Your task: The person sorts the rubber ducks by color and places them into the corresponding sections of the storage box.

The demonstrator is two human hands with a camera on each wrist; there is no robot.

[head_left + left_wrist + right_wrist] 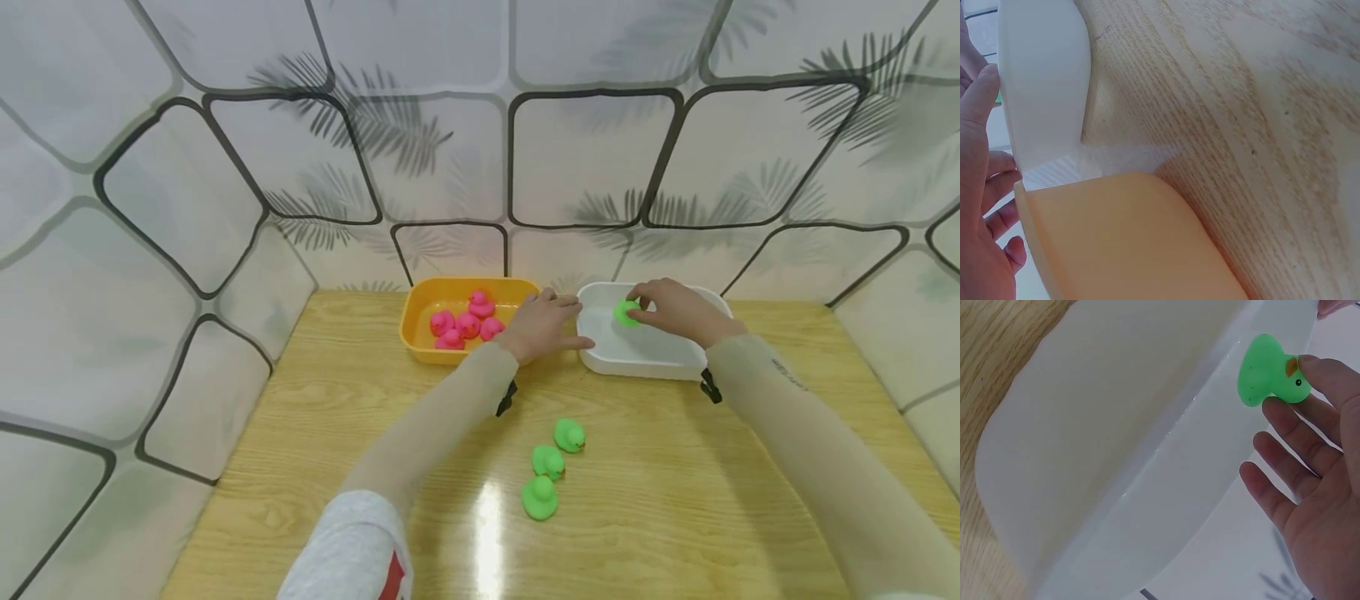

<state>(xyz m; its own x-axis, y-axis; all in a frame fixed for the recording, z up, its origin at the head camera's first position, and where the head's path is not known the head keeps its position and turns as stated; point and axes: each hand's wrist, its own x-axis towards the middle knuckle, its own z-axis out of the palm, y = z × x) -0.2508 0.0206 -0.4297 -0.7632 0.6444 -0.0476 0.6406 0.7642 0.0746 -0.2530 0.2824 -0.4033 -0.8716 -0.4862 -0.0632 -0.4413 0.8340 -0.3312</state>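
In the head view a green rubber duck [626, 313] is at the left part of the white tray [645, 367]. My right hand [675, 310] pinches that duck by its head between thumb and fingertips, seen closely in the right wrist view [1322, 431]. My left hand [546, 323] reaches over the right end of the orange tray [420, 350], fingers extended toward the white tray's left rim. In the left wrist view its thumb [984, 94] lies at the white rim. Three more green ducks [548, 462] sit on the table in front of the trays.
Several pink rubber ducks [468, 325] lie inside the orange tray. The wooden table [330, 433] meets a wall covered in patterned cloth [592, 158] behind the trays, with more cloth at both sides.
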